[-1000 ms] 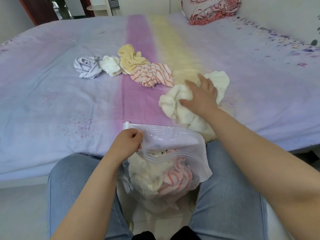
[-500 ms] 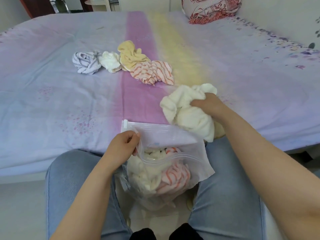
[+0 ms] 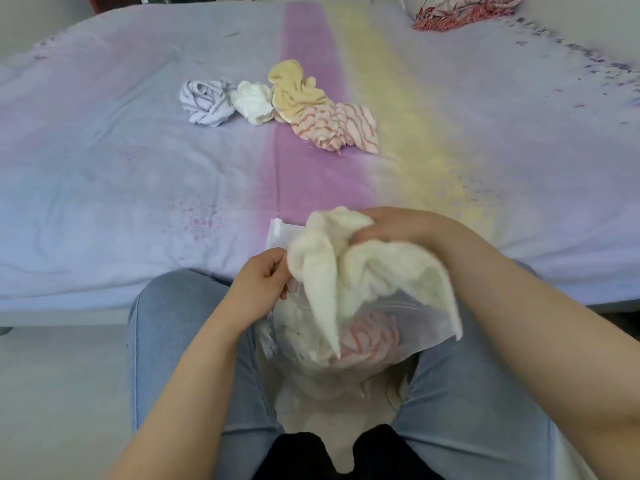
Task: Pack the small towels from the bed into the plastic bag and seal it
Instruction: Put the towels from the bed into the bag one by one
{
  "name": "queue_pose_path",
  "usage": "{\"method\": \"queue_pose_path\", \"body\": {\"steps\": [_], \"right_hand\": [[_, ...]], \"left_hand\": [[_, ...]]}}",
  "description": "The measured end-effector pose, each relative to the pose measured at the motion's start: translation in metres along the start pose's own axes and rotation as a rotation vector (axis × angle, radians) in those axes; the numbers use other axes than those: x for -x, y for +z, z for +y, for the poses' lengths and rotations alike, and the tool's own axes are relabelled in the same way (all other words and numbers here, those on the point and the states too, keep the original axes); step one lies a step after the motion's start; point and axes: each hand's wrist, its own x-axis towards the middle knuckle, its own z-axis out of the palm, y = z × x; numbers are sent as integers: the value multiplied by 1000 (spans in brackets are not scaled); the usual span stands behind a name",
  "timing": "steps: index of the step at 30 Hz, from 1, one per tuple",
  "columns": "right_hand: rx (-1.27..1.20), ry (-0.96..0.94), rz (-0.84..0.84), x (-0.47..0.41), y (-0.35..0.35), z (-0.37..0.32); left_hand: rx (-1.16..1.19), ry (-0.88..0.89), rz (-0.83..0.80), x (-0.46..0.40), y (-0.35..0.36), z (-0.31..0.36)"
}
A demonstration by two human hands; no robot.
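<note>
Head view: the right hand (image 3: 394,230) grips a cream towel (image 3: 346,271), fingers curled into it, over the mouth of the plastic bag (image 3: 408,327) between the knees. The left hand (image 3: 259,282) pinches the bag's near-left rim. Four towels (image 3: 277,98) lie mid-bed (image 3: 104,185), well apart from the bed's near edge.

1 head-worn view, looking forward and down, close over lap, bed (image 3: 104,209) beyond
</note>
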Motion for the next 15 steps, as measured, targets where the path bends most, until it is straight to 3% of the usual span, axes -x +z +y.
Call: {"method": "queue_pose_path", "body": {"steps": [5,9,12,15], "right_hand": [[600,-77,394,-12,30,11],[1034,-632,683,-21,34,8],[1176,-789,594,-24,33,2],[1159,-695,253,-15,49,-6]], "left_hand": [[32,16,-83,5,-8,-1],[-8,14,-218,8,-10,1],[0,13,-105,8,-12,-3],[-5,16,112,7,-13,-10]]}}
